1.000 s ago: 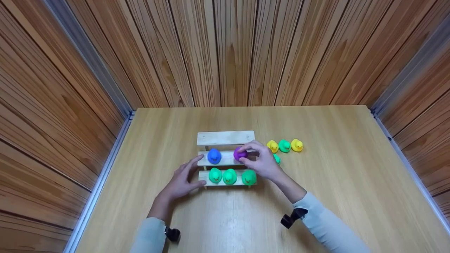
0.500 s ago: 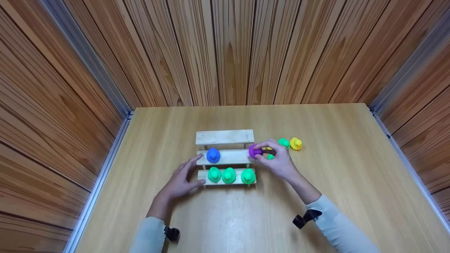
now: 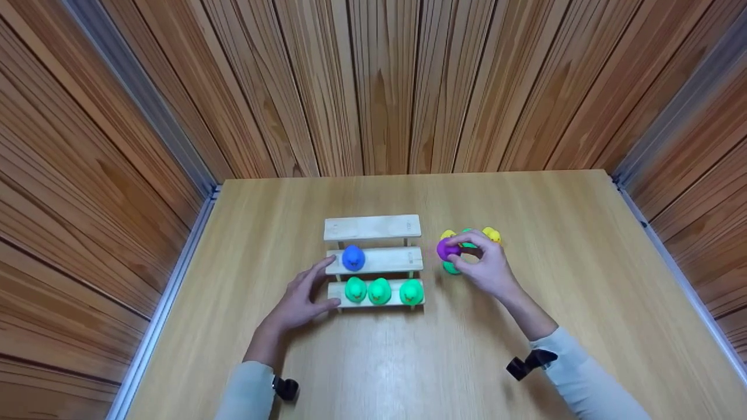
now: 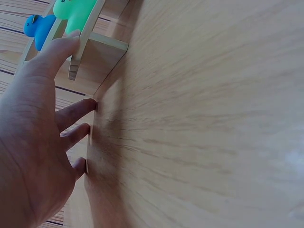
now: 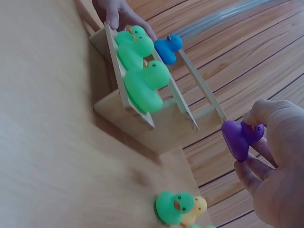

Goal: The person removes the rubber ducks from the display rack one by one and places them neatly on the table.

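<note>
A purple rubber duck [image 5: 236, 139] is pinched between the thumb and fingers of my right hand [image 3: 489, 267], held in the air to the right of a three-step wooden rack [image 3: 373, 227]. My left hand [image 3: 303, 296] rests at the rack's left end with fingers spread; its thumb [image 4: 71, 42] touches the lowest step's edge. On the middle step sits a blue duck [image 3: 353, 258] near the left end. Along the bottom step stand three green ducks [image 3: 379, 291], the right one set a bit apart. The top step bears nothing.
Under and behind my right hand, loose ducks lie on the table: a green duck [image 3: 451, 268], a yellow duck [image 3: 447, 234], another green one partly hidden, and a second yellow duck [image 3: 492, 234]. Wood-panelled walls [image 3: 385, 87] enclose the table [image 3: 373, 361].
My right hand has lifted the purple duck off the right end of the middle step and carried it rightward, over beside the loose ducks. My left hand stays at the rack.
</note>
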`<state>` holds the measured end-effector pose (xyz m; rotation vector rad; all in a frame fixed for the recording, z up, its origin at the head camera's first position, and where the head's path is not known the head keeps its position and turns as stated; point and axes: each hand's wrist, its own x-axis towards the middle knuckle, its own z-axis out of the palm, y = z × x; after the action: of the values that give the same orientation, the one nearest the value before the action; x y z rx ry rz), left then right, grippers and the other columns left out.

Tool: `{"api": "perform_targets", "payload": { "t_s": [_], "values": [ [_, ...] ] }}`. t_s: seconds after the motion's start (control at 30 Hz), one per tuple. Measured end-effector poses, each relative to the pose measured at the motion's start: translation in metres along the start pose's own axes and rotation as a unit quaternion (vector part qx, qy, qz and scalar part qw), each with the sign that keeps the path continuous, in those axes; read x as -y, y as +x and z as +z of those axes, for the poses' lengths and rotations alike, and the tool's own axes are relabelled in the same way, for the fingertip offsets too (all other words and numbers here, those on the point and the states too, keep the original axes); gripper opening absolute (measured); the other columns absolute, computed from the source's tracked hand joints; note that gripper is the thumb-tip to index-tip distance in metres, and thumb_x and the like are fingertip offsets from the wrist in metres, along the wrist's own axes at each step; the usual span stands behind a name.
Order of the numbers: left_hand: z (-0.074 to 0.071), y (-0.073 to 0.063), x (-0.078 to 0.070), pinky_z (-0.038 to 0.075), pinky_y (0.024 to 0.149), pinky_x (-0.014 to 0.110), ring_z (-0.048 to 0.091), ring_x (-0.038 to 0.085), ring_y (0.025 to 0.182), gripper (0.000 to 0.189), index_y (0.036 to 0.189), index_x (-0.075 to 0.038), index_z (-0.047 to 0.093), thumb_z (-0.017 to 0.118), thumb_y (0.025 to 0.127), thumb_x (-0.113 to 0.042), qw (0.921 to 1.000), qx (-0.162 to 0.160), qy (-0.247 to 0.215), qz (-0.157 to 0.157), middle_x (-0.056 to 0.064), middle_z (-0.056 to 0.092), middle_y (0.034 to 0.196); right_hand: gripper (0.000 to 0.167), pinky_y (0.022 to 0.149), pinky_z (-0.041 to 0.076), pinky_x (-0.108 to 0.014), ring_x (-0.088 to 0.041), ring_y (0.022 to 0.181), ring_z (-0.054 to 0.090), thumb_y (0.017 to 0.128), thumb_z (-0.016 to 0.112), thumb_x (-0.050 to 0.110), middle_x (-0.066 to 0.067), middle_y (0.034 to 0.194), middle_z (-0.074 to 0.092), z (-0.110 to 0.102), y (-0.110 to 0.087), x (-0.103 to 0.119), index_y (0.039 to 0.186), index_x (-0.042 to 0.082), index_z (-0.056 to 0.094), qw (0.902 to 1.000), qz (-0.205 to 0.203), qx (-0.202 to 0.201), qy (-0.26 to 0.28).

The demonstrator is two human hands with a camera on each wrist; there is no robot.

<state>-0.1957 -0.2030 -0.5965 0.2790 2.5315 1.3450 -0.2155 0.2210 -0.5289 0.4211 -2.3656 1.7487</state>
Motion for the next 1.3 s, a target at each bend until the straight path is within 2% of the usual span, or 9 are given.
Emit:
{"api": "perform_targets", "payload": {
  "t_s": [0.27, 0.4, 0.5, 0.6, 0.67, 0.93, 1.3],
  "values": [
    [0.001, -0.001, 0.002, 0.023, 0.135, 0.082, 0.029, 0.04, 0.172, 0.09, 0.164, -0.072, 0.029, 0.086, 0.097, -0.054, 1.0, 0.0, -0.002, -0.008, 0.005, 0.046, 0.181, 0.025, 0.099, 0.06, -0.013, 0.003, 0.114, 0.068, 0.091, 0.081, -0.018, -0.025, 0.119, 0.074, -0.017, -0.004, -0.01, 0.113, -0.006, 0.079, 0.9998, 0.005, -0.02, -0.002],
    [0.001, -0.001, 0.003, 0.022, 0.135, 0.082, 0.028, 0.04, 0.172, 0.091, 0.164, -0.073, 0.028, 0.086, 0.097, -0.054, 0.9999, -0.001, 0.0, -0.011, 0.004, 0.045, 0.181, 0.028, 0.101, 0.06, -0.012, 0.003, 0.115, 0.068, 0.091, 0.08, -0.02, -0.02, 0.118, 0.074, -0.025, -0.007, -0.015, 0.115, -0.007, 0.079, 0.9995, 0.006, -0.03, -0.012],
    [0.001, 0.0, 0.003, 0.023, 0.135, 0.081, 0.03, 0.041, 0.171, 0.092, 0.167, -0.068, 0.029, 0.087, 0.097, -0.052, 1.0, -0.003, 0.001, -0.006, 0.006, 0.046, 0.181, 0.028, 0.101, 0.06, -0.011, 0.003, 0.113, 0.068, 0.09, 0.079, -0.021, -0.017, 0.117, 0.074, -0.03, -0.009, -0.018, 0.115, -0.007, 0.079, 0.9991, 0.009, -0.037, -0.015],
    [0.001, 0.0, 0.004, 0.024, 0.136, 0.079, 0.032, 0.042, 0.171, 0.092, 0.169, -0.063, 0.03, 0.087, 0.097, -0.05, 1.0, -0.005, 0.003, 0.001, 0.007, 0.047, 0.18, 0.029, 0.1, 0.06, -0.012, 0.002, 0.112, 0.069, 0.09, 0.079, -0.021, -0.021, 0.118, 0.074, -0.034, -0.01, -0.023, 0.115, -0.008, 0.079, 0.999, 0.012, -0.041, -0.011],
    [0.001, 0.001, 0.003, 0.024, 0.137, 0.078, 0.033, 0.042, 0.17, 0.092, 0.169, -0.062, 0.031, 0.087, 0.097, -0.049, 1.0, -0.004, 0.002, 0.004, 0.008, 0.049, 0.179, 0.028, 0.1, 0.059, -0.011, 0.002, 0.111, 0.068, 0.091, 0.078, -0.021, -0.023, 0.119, 0.074, -0.037, -0.01, -0.026, 0.116, -0.008, 0.08, 0.999, 0.013, -0.04, -0.011],
    [0.0, 0.001, 0.002, 0.022, 0.137, 0.078, 0.033, 0.04, 0.171, 0.091, 0.166, -0.069, 0.03, 0.087, 0.098, -0.05, 1.0, 0.001, -0.002, 0.003, 0.005, 0.05, 0.178, 0.029, 0.1, 0.058, -0.01, 0.005, 0.114, 0.068, 0.093, 0.077, -0.02, -0.029, 0.125, 0.073, -0.045, -0.013, -0.042, 0.119, -0.006, 0.079, 0.9987, 0.03, -0.03, -0.029],
    [0.0, 0.001, 0.002, 0.022, 0.136, 0.081, 0.03, 0.04, 0.172, 0.09, 0.164, -0.071, 0.028, 0.086, 0.098, -0.052, 1.0, 0.004, 0.002, 0.001, 0.004, 0.045, 0.181, 0.027, 0.102, 0.057, -0.01, 0.007, 0.117, 0.066, 0.101, 0.076, -0.009, -0.025, 0.135, 0.072, -0.055, -0.018, -0.064, 0.128, -0.003, 0.077, 0.9948, 0.083, -0.004, -0.06]
  ]
}}
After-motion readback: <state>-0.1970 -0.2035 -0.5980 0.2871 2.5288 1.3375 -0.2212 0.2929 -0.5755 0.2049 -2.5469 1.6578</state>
